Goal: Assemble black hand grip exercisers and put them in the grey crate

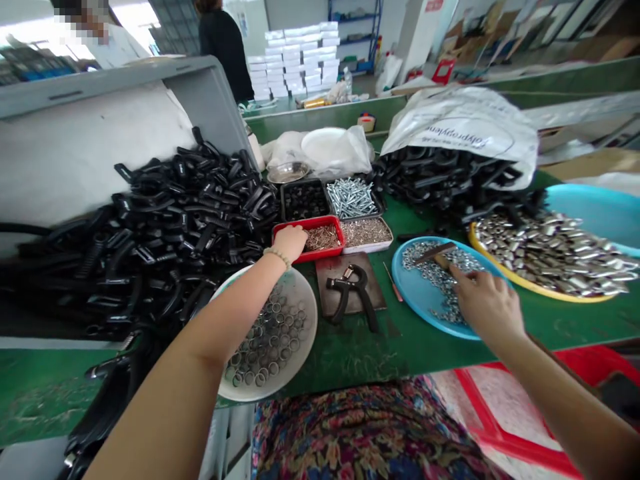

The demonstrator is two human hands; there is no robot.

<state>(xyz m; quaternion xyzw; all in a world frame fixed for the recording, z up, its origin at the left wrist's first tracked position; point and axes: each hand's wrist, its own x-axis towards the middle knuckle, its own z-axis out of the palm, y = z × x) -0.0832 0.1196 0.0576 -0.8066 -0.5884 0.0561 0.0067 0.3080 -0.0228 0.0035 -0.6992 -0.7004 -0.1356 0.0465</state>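
My left hand [293, 241], a beaded bracelet at its wrist, reaches into a red tray [341, 235] of small copper-coloured pins. Its fingers are bunched together; whatever they may pinch is hidden. In my right hand [490, 303] is a hammer [440, 259], gripped by its wooden handle. The hammer's head lies over a round blue tray [400, 283] of small shiny metal parts. Between my hands, a black plier-shaped tool part [353, 293] with two curved handles rests on a dark metal plate [327, 267].
A white bowl [313, 320] of metal rings stands under my left forearm. Black handles [190, 207] fill a grey crate [210, 87] at left. Behind are trays of silver screws [351, 198] and black pieces [303, 200]. Silver metal parts [555, 253] are heaped at right.
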